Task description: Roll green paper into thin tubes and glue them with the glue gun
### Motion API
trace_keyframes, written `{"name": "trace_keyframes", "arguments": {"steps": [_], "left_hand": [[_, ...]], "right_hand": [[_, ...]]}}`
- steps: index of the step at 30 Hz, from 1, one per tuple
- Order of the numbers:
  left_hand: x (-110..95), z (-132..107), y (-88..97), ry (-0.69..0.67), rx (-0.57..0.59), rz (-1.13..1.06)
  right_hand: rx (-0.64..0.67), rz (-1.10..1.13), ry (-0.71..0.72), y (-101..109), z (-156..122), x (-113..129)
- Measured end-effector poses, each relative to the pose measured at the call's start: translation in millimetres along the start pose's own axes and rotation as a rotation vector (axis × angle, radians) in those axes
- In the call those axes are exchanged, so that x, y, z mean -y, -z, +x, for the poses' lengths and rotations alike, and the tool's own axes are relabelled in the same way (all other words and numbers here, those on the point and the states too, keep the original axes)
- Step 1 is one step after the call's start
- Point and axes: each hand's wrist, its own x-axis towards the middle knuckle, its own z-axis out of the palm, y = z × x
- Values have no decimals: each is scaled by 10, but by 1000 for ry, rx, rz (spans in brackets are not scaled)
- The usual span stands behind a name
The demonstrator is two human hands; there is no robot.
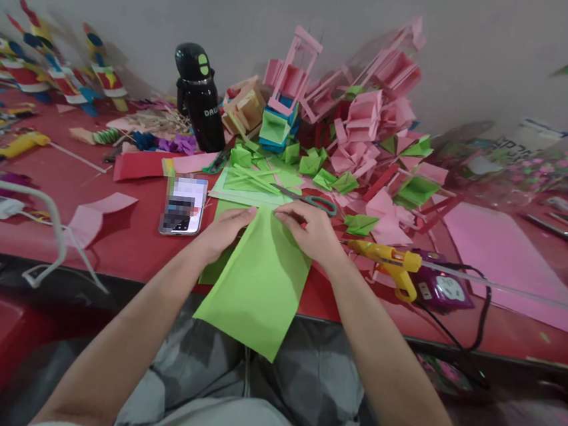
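A sheet of light green paper (262, 274) hangs over the table's front edge toward my lap, its left side bent along a lengthwise crease. My left hand (229, 228) pinches its far left corner, thumb on top. At the far right corner, my right hand (307, 225) grips the same sheet with curled fingers. More green paper (212, 274) lies beneath, partly hidden by the held sheet and my left hand. Just beyond my right hand rest scissors (319, 205) with dark handles, near thin green paper strips (252, 178).
A phone (184, 207) lies left of my hands, a black bottle (203, 101) behind it. Folded pink paper pieces (363, 117) pile up at the back. To the right are a yellow glue gun (387, 260), a purple power socket (440, 288) and a pink sheet (515, 259).
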Motion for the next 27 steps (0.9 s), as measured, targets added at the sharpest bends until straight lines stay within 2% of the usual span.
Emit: {"name": "trace_keyframes", "arguments": {"steps": [6,10,14,17,20,27], "left_hand": [[-14,-25,-32,-10,115,99],[-36,38,-69,-150,56,345],[-50,94,-126,-323,-1,524],[-48,86,-156,-349,-31,538],[-40,65,-172,-344,-35,532],[-39,60,-181,-371,-67,498]], "right_hand": [[3,3,73,-15,-9,-5],[-29,-8,86,-17,-8,13],[-23,-1,-38,11,-4,42],[56,24,-120,34,-6,49],[102,72,-136,42,-8,47],[57,170,-147,17,-3,58]]}}
